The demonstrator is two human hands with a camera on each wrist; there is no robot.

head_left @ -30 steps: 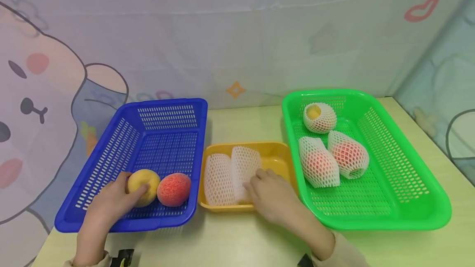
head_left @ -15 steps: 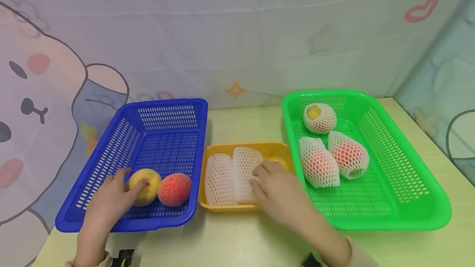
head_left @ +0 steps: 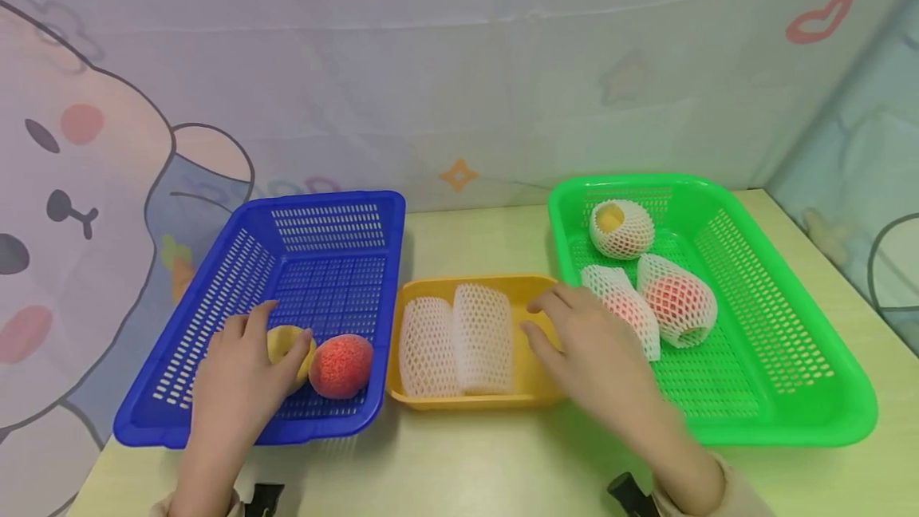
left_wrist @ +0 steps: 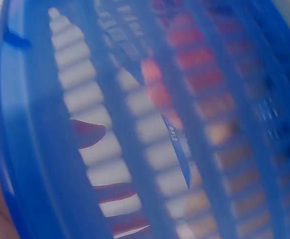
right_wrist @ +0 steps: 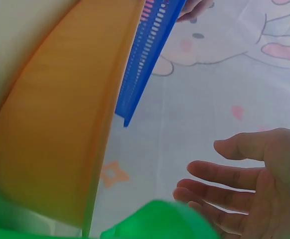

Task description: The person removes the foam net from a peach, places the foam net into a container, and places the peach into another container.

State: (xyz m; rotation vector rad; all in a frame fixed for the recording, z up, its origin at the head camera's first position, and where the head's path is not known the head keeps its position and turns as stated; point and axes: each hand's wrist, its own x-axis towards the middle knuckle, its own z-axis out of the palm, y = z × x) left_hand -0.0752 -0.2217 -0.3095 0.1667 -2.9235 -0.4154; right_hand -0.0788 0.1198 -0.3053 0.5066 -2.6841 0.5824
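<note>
Left hand [head_left: 238, 373] is spread loosely over the yellow peach [head_left: 283, 344] in the blue basket [head_left: 323, 427], can't tell if it's touching; red peach [head_left: 341, 367] right beside it. Right hand [head_left: 594, 341]? Fingers apart, holding nothing, over the yellow tray's [head_left: 474, 402] right end. Two foam net sleeves [head_left: 483, 341] in there.

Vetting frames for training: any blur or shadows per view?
Head: mostly crisp, right hand blurred toward wrist, soft shadow below the yellow tray. Left wrist: blue basket fills most of the view, hazy and soft. Right wrist: green basket edge out of focus.
</note>
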